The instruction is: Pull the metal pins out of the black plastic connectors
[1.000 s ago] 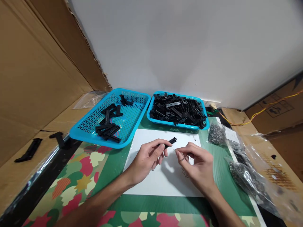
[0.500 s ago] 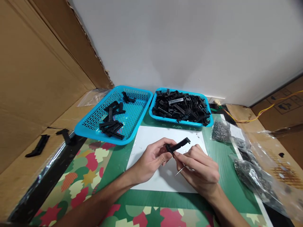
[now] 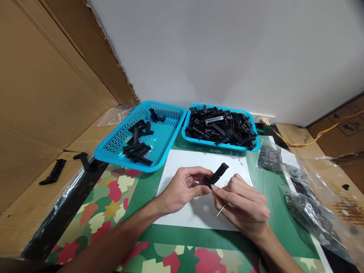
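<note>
My left hand [image 3: 182, 187] pinches the near end of a long black plastic part [image 3: 216, 174], whose far end points up and to the right. My right hand [image 3: 241, 204] is closed on a thin metal pin [image 3: 220, 210], with its fingertips against the near end of the black part. Both hands hover over a white sheet [image 3: 199, 212] on the green mat.
A blue basket [image 3: 113, 151] at the back left holds several black parts. A blue tray [image 3: 184, 132] to its right is heaped with black parts. Clear bags of small metal pieces [image 3: 307, 212] lie at the right. Two black parts [image 3: 54, 172] rest on cardboard at the left.
My hands came together: the right hand's fingertips now meet the black part held by the left. The part tipped up, far end raised. The view shifted slightly.
</note>
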Motion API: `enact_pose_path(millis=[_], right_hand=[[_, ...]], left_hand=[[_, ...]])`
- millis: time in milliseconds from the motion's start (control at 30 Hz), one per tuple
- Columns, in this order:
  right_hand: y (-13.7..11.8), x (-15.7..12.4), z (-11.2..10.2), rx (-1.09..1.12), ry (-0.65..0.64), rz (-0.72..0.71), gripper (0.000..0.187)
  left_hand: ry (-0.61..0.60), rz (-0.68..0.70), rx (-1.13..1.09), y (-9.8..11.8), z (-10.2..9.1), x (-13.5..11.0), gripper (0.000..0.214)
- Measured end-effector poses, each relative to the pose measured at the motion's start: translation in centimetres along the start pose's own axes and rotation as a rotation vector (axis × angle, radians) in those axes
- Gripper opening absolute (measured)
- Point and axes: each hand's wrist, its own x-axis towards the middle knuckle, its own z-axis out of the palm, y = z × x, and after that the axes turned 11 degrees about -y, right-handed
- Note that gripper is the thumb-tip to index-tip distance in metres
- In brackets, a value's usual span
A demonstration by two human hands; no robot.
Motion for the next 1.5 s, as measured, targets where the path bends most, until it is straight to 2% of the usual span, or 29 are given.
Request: enact_pose_path(millis=[100, 367, 467, 667, 833, 967, 1400, 1500], right_hand=[[0.02, 0.05, -0.05, 0.037, 0.0, 0.017, 0.038], [0.39, -0.31, -0.2, 0.146, -0.001, 0.034, 0.036], [0.3, -0.28, -0.33, 0.165, -0.017, 0.055, 0.034], [0.05, -0.17, -0.35, 0.058, -0.013, 0.003, 0.035], [0.18, -0.4, -0.17, -0.015, -0.005, -0.028, 0.038], [0.22, -0.39, -0.11, -0.036, 0.013, -0.064, 0.032], [0.78, -0.47, -0.65, 0.042, -0.125, 0.005, 0.026], [0.91, -0.38, -0.84, 0.064, -0.132, 0.034, 0.026]], left_hand=[[0.02, -0.002, -0.008, -0.12, -0.12, -0.03, 0.048], [-0.026, 0.038, -0.121, -0.28, 0.41, -0.22, 0.04], [0.004, 0.017, -0.094, -0.35, 0.37, -0.27, 0.041], [0.061, -0.012, 0.036, -0.4, 0.07, -0.48, 0.048], [0.045, 0.012, 0.068, -0.25, 0.07, -0.44, 0.045], [0.047, 0.024, 0.082, -0.33, 0.01, -0.37, 0.043], [0.013, 0.038, 0.148, 0.12, -0.23, -0.3, 0.041], [0.009, -0.012, 0.145, -0.06, -0.21, -0.4, 0.048]])
